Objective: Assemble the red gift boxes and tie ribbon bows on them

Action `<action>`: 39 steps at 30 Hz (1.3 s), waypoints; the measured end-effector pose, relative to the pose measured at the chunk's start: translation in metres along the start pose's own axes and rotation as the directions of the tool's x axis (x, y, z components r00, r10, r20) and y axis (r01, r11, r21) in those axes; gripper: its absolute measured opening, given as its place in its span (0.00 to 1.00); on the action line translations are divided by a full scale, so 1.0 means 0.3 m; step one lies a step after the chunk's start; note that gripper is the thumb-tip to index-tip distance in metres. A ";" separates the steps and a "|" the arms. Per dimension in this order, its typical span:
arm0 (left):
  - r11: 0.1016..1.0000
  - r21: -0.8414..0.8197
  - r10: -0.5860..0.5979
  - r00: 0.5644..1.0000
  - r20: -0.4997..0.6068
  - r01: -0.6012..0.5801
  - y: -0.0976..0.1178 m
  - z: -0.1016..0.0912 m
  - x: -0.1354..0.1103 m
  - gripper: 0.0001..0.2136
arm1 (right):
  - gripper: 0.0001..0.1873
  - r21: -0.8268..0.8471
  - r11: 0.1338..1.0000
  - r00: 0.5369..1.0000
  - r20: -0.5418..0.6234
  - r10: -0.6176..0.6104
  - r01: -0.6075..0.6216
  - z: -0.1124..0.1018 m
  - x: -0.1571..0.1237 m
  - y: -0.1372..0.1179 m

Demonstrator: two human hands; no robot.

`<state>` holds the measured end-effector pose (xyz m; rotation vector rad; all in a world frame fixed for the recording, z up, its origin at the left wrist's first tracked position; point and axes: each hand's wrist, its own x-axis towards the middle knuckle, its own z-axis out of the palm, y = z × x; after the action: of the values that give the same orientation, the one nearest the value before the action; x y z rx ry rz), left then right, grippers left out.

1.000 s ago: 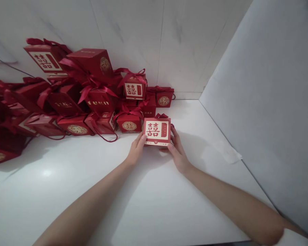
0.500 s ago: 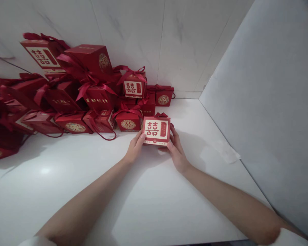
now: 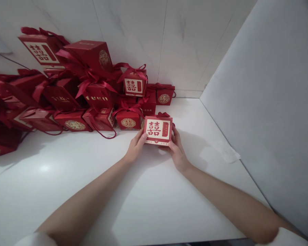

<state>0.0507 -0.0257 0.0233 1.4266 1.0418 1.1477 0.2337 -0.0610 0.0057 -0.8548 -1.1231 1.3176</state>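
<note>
Between my two hands is a red gift box [image 3: 157,130] with a cream panel, red characters facing me and a dark red ribbon bow on top. My left hand [image 3: 136,145] grips its left side, thumb on the front edge. On the right side my right hand [image 3: 178,148] holds it the same way, its thumb at the lower front corner. Some fingers of both hands are hidden behind the box. Just left of it stands another red gift box [image 3: 128,120] with a round gold emblem and a ribbon bow.
Many red gift boxes [image 3: 96,95] are stacked along the tiled wall [image 3: 133,30] at the back left. A pale panel [image 3: 266,102] bounds the white table [image 3: 74,164] on the right. A whitish strip [image 3: 231,155] lies along that edge.
The held box has shifted very slightly to the right in view, still between both hands. My view has tilted a little; the stack looks the same.
</note>
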 end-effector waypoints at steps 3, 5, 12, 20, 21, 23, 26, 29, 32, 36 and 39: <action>1.000 0.013 0.006 1.000 0.022 -0.007 0.005 0.000 -0.002 0.28 | 0.37 -0.006 1.000 1.000 -0.013 -0.001 0.000 0.004 -0.006 -0.004; 1.000 0.025 0.013 1.000 0.015 -0.013 0.008 0.001 -0.004 0.28 | 0.38 -0.022 1.000 0.999 -0.038 -0.007 0.006 0.010 -0.010 -0.010; 0.999 -0.004 0.038 0.997 -0.063 -0.038 0.003 0.008 0.001 0.30 | 0.44 -0.190 0.973 0.972 -0.167 -0.164 0.131 0.032 -0.016 -0.015; 0.989 -0.058 0.144 0.984 0.107 -0.138 0.012 -0.007 -0.017 0.38 | 0.34 -0.363 0.909 0.962 -0.097 -0.255 0.204 0.032 -0.047 -0.017; 0.990 -0.073 0.126 0.986 0.110 -0.118 0.008 -0.007 -0.017 0.37 | 0.32 -0.355 0.910 0.963 -0.082 -0.258 0.214 0.033 -0.047 -0.023; 0.991 -0.101 0.092 0.991 0.098 -0.082 -0.006 -0.007 -0.012 0.33 | 0.31 -0.312 0.925 0.970 -0.044 -0.241 0.216 0.037 -0.041 -0.035; 0.990 -0.140 0.032 0.998 0.059 -0.023 -0.039 -0.006 -0.002 0.32 | 0.32 -0.261 0.948 0.983 0.035 -0.179 0.182 0.042 -0.028 -0.052; 0.982 -0.181 -0.045 0.998 0.035 0.050 -0.068 -0.007 0.004 0.34 | 0.33 -0.259 0.949 0.981 0.114 -0.155 0.179 0.043 -0.019 -0.063; 0.981 -0.181 -0.068 0.997 0.029 0.072 -0.085 -0.009 0.006 0.33 | 0.33 -0.256 0.950 0.980 0.131 -0.152 0.182 0.039 -0.015 -0.064; 0.985 -0.158 -0.071 0.997 0.030 0.075 -0.086 -0.010 0.005 0.33 | 0.31 -0.247 0.952 0.981 0.108 -0.160 0.182 0.037 -0.013 -0.059; 0.985 -0.159 -0.066 0.998 0.025 0.069 -0.076 -0.007 0.003 0.33 | 0.31 -0.224 0.959 0.983 0.095 -0.156 0.173 0.038 -0.012 -0.056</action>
<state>0.0478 -0.0212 0.0011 1.2647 0.9548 1.1397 0.2281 -0.0677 0.0243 -0.8646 -1.3983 1.1031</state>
